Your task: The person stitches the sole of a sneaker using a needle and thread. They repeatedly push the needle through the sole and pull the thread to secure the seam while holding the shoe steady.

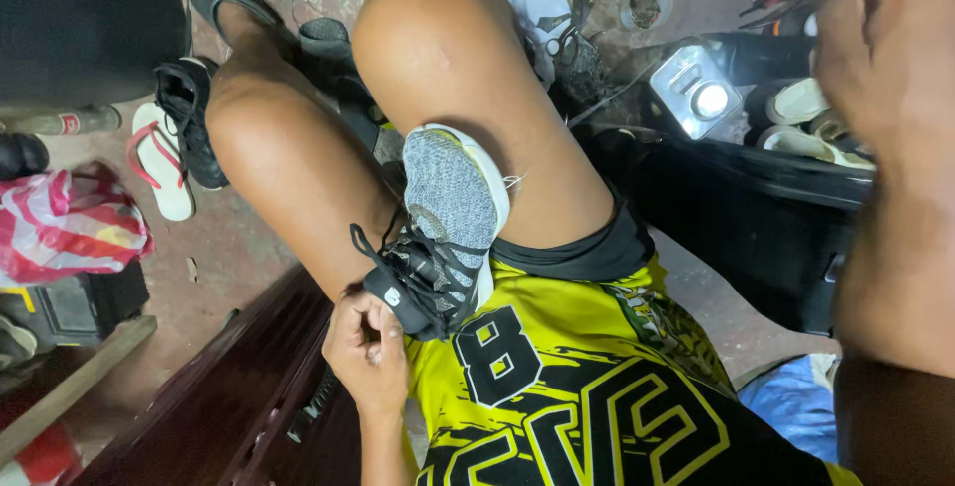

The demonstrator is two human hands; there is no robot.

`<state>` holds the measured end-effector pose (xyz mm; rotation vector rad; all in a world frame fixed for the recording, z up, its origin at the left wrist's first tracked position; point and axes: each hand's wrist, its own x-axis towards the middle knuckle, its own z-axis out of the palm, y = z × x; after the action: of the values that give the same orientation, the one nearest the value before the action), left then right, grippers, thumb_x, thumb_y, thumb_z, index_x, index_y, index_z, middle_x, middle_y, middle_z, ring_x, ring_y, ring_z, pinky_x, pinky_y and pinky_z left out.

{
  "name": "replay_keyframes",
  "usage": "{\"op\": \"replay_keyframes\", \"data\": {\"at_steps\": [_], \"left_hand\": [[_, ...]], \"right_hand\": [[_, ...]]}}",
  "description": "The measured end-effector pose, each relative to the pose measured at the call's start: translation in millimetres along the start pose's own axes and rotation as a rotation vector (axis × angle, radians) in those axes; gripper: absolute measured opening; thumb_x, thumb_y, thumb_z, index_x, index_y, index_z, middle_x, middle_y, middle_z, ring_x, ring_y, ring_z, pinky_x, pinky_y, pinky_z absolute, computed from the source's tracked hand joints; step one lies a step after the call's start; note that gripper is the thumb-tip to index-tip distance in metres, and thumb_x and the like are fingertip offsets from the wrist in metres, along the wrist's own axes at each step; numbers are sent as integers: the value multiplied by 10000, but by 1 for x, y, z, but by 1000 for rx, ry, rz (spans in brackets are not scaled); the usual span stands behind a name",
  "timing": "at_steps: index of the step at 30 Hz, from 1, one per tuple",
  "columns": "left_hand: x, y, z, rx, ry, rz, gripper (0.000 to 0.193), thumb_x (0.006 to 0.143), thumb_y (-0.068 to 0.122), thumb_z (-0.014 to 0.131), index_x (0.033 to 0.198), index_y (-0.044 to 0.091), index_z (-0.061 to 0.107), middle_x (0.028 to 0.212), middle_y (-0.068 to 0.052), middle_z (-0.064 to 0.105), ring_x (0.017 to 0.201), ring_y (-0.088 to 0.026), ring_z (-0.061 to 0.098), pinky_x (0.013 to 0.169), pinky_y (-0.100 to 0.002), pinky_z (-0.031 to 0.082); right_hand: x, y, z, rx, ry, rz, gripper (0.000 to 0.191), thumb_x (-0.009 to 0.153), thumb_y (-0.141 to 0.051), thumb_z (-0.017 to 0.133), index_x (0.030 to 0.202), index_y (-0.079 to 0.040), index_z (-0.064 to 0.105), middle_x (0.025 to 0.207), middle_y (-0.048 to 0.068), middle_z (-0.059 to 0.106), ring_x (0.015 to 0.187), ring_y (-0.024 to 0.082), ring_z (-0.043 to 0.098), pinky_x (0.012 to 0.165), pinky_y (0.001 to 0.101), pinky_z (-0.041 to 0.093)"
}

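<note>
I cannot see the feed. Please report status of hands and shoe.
Left hand grips grey shoe between knees. Right hand raised, contents unclear. Nothing obstructing.

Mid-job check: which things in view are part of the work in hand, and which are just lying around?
In hand:
grey knit sneaker wedged between the knees
its black laces
left hand at the sneaker's heel
right hand raised close to the camera

Lying about:
pink-strapped flip-flop
black shoe
striped plastic bag
metal lamp
</note>
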<state>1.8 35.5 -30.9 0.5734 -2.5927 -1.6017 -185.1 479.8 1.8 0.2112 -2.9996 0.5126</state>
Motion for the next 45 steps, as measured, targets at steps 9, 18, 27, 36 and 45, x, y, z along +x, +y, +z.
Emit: {"op": "replay_keyframes", "data": {"at_steps": [9, 18, 27, 36, 45], "left_hand": [[10, 1, 1, -19, -11, 24, 40, 857, -7, 573, 885, -22, 548, 774, -41, 442, 702, -123, 412, 650, -257, 367], [14, 9, 8, -33, -12, 75, 67, 960, 13, 526, 916, -29, 556, 912, -92, 601, 824, -147, 542, 787, -268, 457], [9, 1, 8, -110, -9, 48, 78, 942, 6, 501, 873, -17, 529, 876, -44, 565, 789, -104, 481, 735, -239, 413], [-2, -25, 15, -296, 92, -28, 298, 957, -12, 546, 720, 80, 390, 722, 68, 384, 688, -33, 307, 608, -240, 235], [-45, -73, -23, -315, 317, -325, 500, 994, -3, 595, 665, 148, 249, 617, 90, 319, 584, -1, 235, 539, -236, 170]], "right_hand": [[-21, -115, 48, 396, -275, -374, 174, 915, -41, 690, 1084, -76, 706, 971, 65, 675, 860, 253, 657, 759, 370, 541], [-9, -134, 44, 384, -276, -425, 150, 869, -82, 710, 1013, -80, 667, 983, 78, 639, 922, 291, 642, 802, 397, 524], [-11, -111, 53, 980, -491, -303, 56, 1013, -113, 638, 1050, -72, 634, 1004, 55, 649, 935, 181, 664, 833, 332, 526], [2, -177, 59, 1078, -447, -84, 743, 747, -189, 927, 1362, -31, 540, 777, -3, 492, 684, 54, 464, 614, 230, 409], [12, -189, 73, 1218, -534, 67, 548, 840, 2, 826, 1310, -16, 545, 1009, 18, 694, 937, 34, 620, 822, 184, 531]]}}
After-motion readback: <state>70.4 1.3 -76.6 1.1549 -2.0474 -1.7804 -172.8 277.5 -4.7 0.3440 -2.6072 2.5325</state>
